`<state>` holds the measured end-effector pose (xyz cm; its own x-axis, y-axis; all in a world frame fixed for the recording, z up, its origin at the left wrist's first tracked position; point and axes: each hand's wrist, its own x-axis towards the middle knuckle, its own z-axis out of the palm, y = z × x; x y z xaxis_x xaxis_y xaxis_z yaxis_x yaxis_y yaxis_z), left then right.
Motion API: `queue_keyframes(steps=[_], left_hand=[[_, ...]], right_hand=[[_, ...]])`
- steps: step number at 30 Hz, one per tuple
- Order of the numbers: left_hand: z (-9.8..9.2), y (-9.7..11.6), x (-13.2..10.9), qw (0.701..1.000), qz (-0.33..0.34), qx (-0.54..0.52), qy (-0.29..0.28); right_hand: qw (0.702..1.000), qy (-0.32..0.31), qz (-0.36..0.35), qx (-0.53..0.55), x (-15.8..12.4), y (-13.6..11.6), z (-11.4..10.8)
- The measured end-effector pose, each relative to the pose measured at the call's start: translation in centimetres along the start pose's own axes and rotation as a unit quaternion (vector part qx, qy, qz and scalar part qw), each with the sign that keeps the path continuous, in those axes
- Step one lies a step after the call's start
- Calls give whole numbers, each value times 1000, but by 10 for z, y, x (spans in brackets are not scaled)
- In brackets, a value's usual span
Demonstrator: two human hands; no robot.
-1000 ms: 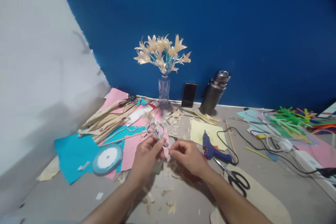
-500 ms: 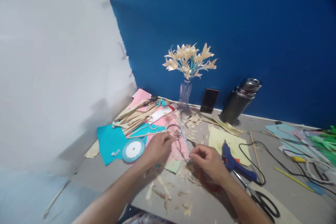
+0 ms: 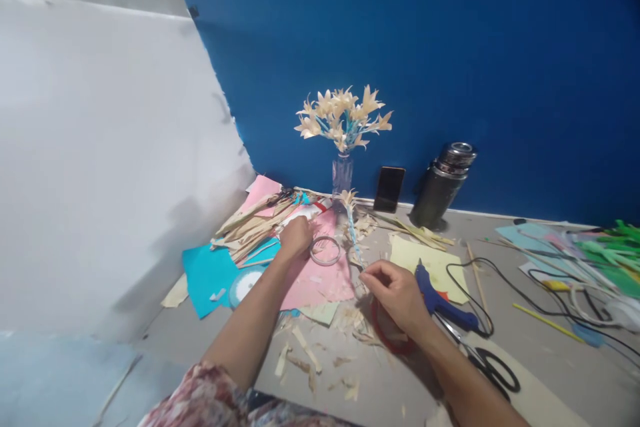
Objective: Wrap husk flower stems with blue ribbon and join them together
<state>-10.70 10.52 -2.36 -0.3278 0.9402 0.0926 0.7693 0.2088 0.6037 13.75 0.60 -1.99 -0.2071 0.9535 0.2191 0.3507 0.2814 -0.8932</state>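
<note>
My right hand [image 3: 393, 290] pinches the lower end of a flower stem between thumb and fingertips. The handmade flower [image 3: 352, 223] stands nearly upright, with pale husk-like petals on top and a light blue wrapped stem. Reaching forward, my left hand [image 3: 297, 238] is over the pink paper [image 3: 323, 283], beside the bundle of dried husk strips [image 3: 257, 223] and a white-and-red item [image 3: 320, 205]. Its fingers point away and are mostly hidden. A clear tape ring [image 3: 325, 251] lies just right of it. Partly behind my left forearm is a ribbon spool [image 3: 245, 285].
A vase [image 3: 343, 173] of similar flowers stands at the back, near a phone [image 3: 389, 189] and a flask [image 3: 443, 187]. Right of my right hand are a blue glue gun [image 3: 443, 300] with its cord and scissors [image 3: 493, 367]. Husk scraps [image 3: 305, 353] litter the front.
My left hand has moved forward, away from my right hand and the stem. The flower in my right hand now stands more upright and shows clearly. The camera view has shifted slightly.
</note>
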Motion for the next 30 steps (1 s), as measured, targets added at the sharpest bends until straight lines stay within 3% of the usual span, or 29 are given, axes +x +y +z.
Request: queue_keyframes(steps=[4, 8, 9, 11, 13, 17, 21, 25, 27, 30], left_hand=[[-25, -2, -12, 990, 37, -131, 25], [-55, -22, -44, 968, 24, -247, 31], [-63, -30, -54, 959, 18, -280, 36], [-76, -46, -71, 903, -16, -428, 44], [-89, -61, -86, 868, -46, -493, 35], [-108, -78, -103, 852, -74, -518, 24], [-114, -79, -113, 851, -70, -520, 36], [-111, -79, -125, 855, -61, -514, 38], [-109, -82, -132, 860, -61, -506, 27], [-107, -88, -142, 869, -62, -491, 21]], right_hand=[[999, 42, -28, -15, 1, 1, -2], [993, 77, -81, -46, -3, -1, -1], [991, 81, -90, -52, -5, -1, -1], [990, 88, -91, -59, -6, -1, 0], [990, 102, -74, -67, -5, -3, -2], [985, 120, -58, -109, 6, -14, -2], [978, 44, -107, -175, 32, -30, 23], [960, -89, -99, -246, 60, -37, 78], [956, -126, -99, -246, 68, -40, 100], [953, -158, -111, -235, 65, -45, 106]])
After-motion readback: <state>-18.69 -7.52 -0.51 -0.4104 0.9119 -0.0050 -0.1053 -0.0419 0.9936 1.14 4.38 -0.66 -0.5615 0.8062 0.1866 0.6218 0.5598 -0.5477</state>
